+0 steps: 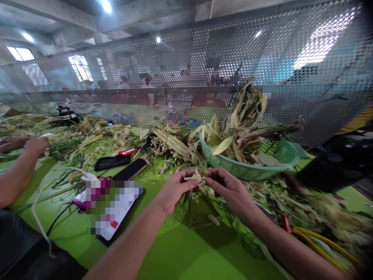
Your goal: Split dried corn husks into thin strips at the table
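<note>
A small pale bundle of corn husk strips (198, 177) is pinched in my left hand (174, 191), between thumb and fingers. Thin green and tan strips dangle under it. On its other side, my right hand (233, 190) has thumb and forefinger pressed together at the bundle's edge. Both hands are just above the green table (186, 251), in front of a green plastic basket (250, 171). Large dried corn husks (233, 132) fill the basket and stick up out of it. A short husk scrap (214, 220) lies below my hands.
Left of me lie a lit phone (118, 214), dark phones (131, 171), a red-handled tool (129, 151) and a white cable (36, 217). Another person's arm (20, 167) reaches in from the left. Yellow-handled tool (323, 243) lies right. Perforated metal panel (175, 74) stands behind.
</note>
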`<control>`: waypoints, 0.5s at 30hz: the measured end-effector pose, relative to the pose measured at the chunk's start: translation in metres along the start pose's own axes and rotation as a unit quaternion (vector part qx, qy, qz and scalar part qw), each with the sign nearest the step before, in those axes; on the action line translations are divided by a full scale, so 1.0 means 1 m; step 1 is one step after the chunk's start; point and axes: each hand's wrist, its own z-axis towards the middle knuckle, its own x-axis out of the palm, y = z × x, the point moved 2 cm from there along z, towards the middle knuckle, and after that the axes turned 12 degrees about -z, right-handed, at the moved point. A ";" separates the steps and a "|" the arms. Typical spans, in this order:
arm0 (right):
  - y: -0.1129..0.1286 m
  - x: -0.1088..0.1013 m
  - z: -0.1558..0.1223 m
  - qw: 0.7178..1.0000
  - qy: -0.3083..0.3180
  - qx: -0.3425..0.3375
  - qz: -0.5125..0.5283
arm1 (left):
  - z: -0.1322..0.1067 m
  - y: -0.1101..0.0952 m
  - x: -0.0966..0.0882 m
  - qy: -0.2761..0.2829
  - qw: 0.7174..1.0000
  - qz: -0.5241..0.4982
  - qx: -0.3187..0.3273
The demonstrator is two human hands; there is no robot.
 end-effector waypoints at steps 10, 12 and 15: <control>-0.008 0.002 0.001 0.997 0.002 -0.027 -0.070 | -0.004 0.001 0.004 0.013 0.999 0.004 -0.030; -0.009 0.002 0.002 0.995 -0.007 -0.043 -0.087 | -0.005 0.000 0.004 0.009 0.999 0.009 -0.031; -0.010 0.001 0.002 0.993 -0.021 -0.051 -0.101 | -0.004 -0.003 0.003 0.004 0.999 0.032 -0.026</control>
